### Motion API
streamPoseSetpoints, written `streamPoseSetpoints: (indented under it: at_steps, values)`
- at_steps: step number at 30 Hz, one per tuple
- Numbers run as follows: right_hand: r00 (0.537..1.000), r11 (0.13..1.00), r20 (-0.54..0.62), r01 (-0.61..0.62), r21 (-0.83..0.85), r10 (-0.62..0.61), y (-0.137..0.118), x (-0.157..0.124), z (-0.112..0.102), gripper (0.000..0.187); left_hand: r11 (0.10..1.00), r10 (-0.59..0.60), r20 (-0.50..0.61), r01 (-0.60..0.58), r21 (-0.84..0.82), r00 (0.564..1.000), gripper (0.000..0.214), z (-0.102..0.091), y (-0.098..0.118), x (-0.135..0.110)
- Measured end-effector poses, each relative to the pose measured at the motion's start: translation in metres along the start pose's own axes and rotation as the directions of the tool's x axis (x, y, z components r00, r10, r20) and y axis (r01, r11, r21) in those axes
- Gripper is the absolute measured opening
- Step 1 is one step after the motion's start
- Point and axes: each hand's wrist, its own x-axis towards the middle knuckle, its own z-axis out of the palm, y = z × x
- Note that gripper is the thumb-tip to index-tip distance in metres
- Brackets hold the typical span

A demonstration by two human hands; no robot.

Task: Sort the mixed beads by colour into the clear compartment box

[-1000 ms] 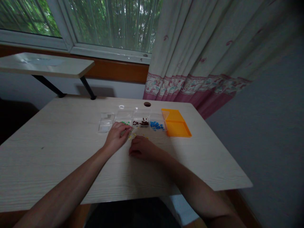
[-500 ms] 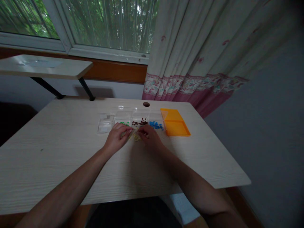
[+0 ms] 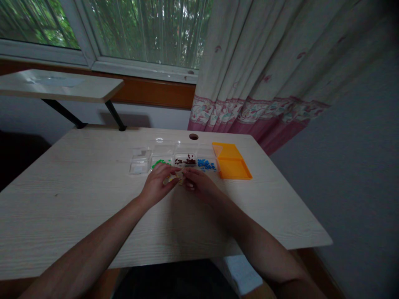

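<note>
From the left, green pieces [image 3: 160,162] sit boxed; your left hand [image 3: 157,183] is clamped on a clear packet [image 3: 170,179], yellow bits [image 3: 181,181] beside it unboxed; then boxed brown pieces [image 3: 189,161], your right hand [image 3: 202,182] pinching the packet's edge, and boxed blue pieces [image 3: 205,164]. Your fingers hide much of the packet; its contents can't be made out.

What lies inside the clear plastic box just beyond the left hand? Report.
Small green pieces show inside the clear box; the left hand covers its near part, so anything there cannot be seen.
</note>
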Motion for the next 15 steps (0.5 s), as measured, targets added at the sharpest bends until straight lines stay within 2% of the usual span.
streamPoseSetpoints:
  at_steps: [6,15]
  values:
    - [0.998,0.998,0.027,-0.055,0.025,0.054,0.0099,0.0009,0.0033,0.039,1.0,0.003,-0.043,-0.003,-0.001,0.999,0.015,-0.0002,-0.0005,0.0011]
    - [0.998,0.998,0.017,-0.059,0.036,0.058,0.0103,-0.0002,0.0044,0.038,0.997,0.07,-0.104,-0.068,0.024,0.992,0.012,-0.0025,0.001,0.0022]
